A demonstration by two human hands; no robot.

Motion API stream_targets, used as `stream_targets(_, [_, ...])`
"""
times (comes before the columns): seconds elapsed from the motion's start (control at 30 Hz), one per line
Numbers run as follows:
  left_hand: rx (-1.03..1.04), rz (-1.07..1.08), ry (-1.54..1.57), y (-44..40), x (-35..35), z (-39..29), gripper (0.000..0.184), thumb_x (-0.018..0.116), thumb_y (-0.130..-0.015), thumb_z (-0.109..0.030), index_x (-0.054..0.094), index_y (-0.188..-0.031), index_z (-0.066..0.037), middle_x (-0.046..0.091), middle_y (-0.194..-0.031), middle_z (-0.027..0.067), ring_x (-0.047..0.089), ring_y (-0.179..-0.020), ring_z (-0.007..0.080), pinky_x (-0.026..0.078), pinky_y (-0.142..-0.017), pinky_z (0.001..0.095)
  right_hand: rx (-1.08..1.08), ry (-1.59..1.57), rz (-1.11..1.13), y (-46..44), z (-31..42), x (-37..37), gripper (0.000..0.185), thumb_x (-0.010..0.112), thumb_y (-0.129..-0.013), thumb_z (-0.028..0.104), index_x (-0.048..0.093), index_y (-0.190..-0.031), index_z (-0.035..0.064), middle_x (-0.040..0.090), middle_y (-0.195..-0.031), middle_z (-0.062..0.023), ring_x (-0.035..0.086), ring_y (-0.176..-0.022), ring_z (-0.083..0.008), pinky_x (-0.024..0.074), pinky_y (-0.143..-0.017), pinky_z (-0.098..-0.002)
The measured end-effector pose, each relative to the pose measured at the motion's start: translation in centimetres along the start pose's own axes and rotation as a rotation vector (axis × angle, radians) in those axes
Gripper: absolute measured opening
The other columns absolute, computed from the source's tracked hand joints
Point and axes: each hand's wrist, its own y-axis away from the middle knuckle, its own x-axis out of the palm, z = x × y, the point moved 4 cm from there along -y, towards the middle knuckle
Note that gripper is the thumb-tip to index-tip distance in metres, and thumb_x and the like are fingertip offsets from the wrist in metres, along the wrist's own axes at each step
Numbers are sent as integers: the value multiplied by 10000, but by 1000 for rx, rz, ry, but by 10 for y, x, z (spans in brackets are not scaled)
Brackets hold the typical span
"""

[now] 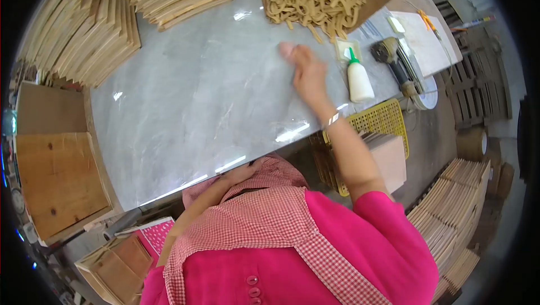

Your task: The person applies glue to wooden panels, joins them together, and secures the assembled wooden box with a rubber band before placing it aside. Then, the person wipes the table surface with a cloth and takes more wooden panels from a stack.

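My right hand is over the grey marble-patterned tabletop, just below an open box of tan rubber-like strips. Motion smears its fingers, so whether they hold anything is unclear. A white glue bottle with a green nozzle stands to the right of this hand. Below the table's near edge, my left hand lies on the red-checked apron over my lap. Its fingers look stretched out, partly hidden by the edge, and no object shows in them.
Stacked thin wooden pieces fill the far left of the table. A heat-gun-like tool lies at the right. Beside my right arm is a yellow plastic basket. More stacked wood stands at lower right, and a wooden box at left.
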Motion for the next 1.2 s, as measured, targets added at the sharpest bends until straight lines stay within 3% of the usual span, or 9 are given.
stream_targets(0.17, [-11, 91, 238, 2, 15, 22, 658, 486, -977, -587, 559, -1391, -80, 617, -1319, 233, 573, -1242, 367, 412, -1075, 378, 65, 19, -115, -8, -15, 9, 426, 531, -801, -88, 695, -1160, 73, 653, -1191, -220, 619, -1082, -426, 500, -946, -471])
stream_targets(0.37, [-138, -113, 136, 43, -5, 39, 555, 586, -962, -446, 596, -1344, -45, 637, -1256, 264, 603, -1191, 393, 445, -1036, 395, -98, -377, 195, 127, 141, -14, 453, 526, -812, -60, 699, -1192, 117, 618, -1250, -150, 565, -1207, -360, 403, -1042, -504])
stream_targets(0.5, [-66, -314, 97, 84, -17, 26, 505, 638, -932, -325, 599, -1341, -31, 634, -1250, 265, 595, -1172, 404, 428, -1057, 397, -93, -178, 200, 129, 111, -53, 554, 480, -791, -103, 686, -1235, 157, 639, -1206, -137, 583, -1175, -337, 443, -1008, -467])
stream_targets(0.6, [-19, -427, -7, 107, -13, 41, 501, 665, -914, -296, 608, -1334, -29, 572, -1349, 267, 525, -1283, 389, 390, -1103, 392, 159, 40, -93, 132, 37, -77, 529, 527, -762, -107, 673, -1224, 107, 638, -1198, -165, 600, -1107, -379, 454, -984, -487])
stream_targets(0.67, [-19, -497, 132, 118, -7, 52, 510, 683, -904, -288, 607, -1332, -23, 542, -1392, 265, 497, -1323, 376, 378, -1120, 393, 73, 141, -188, 139, 38, -71, 489, 535, -760, -80, 651, -1211, 69, 607, -1154, -215, 567, -1130, -393, 437, -999, -498])
stream_targets(0.97, [-99, -476, 44, 133, -8, 46, 468, 669, -916, -277, 632, -1290, 3, 609, -1312, 258, 597, -1214, 360, 454, -1046, 383, -411, -584, 464, 144, 223, 17, 472, 544, -774, -74, 653, -1212, 61, 617, -1207, -155, 581, -1158, -353, 460, -1001, -456])
stream_targets(1.07, [-132, -478, 68, 148, -17, 45, 420, 646, -931, -270, 659, -1247, 7, 668, -1216, 239, 663, -1100, 346, 516, -947, 382, -383, -396, 249, 129, 184, -18, 542, 527, -720, -112, 682, -1188, 113, 634, -1101, -122, 591, -1105, -341, 483, -958, -407])
stream_targets(1.13, [-157, -573, 163, 165, -25, 35, 365, 645, -932, -242, 678, -1197, 7, 684, -1172, 228, 674, -1068, 328, 523, -922, 374, -275, -328, 133, 114, 113, -26, 542, 474, -785, -123, 680, -1222, 122, 638, -1263, -119, 596, -1121, -345, 467, -1000, -450])
stream_targets(1.2, [-178, -640, 269, 180, -29, 26, 312, 645, -933, -214, 698, -1147, 7, 701, -1128, 216, 685, -1035, 309, 529, -898, 366, -45, 9, -23, 106, 46, -37, 433, 522, -818, -75, 658, -1215, 31, 616, -1260, -215, 584, -1135, -401, 467, -991, -461])
